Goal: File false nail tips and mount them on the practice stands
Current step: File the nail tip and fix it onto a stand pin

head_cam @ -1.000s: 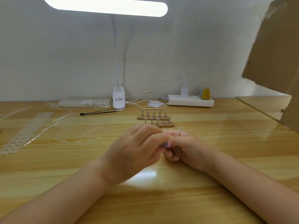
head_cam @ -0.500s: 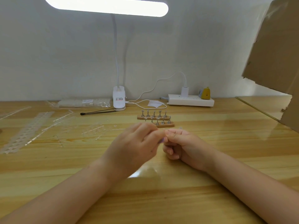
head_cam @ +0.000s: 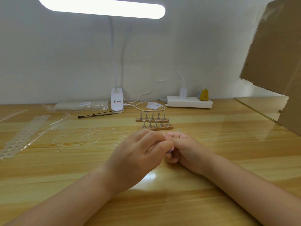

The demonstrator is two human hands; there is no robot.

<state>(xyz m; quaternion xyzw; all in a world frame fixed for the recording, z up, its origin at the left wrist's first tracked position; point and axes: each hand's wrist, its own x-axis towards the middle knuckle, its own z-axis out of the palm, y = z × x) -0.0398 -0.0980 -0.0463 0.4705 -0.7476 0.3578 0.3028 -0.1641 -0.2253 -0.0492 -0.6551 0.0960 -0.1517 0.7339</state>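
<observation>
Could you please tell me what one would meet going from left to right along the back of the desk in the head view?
Clear packet → lamp base → folded paper slip → power strip → yellow plug → cardboard sheet.

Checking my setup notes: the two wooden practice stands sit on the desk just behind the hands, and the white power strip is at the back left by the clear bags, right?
Not quite. The head view shows the power strip at the back right; the lamp base stands between it and the clear bags. The practice stands do sit just behind the hands.

Both forearms converged at centre; the left hand (head_cam: 138, 154) and right hand (head_cam: 187, 152) met fingertip to fingertip, fingers curled inward around a shared, largely hidden pinch.
</observation>
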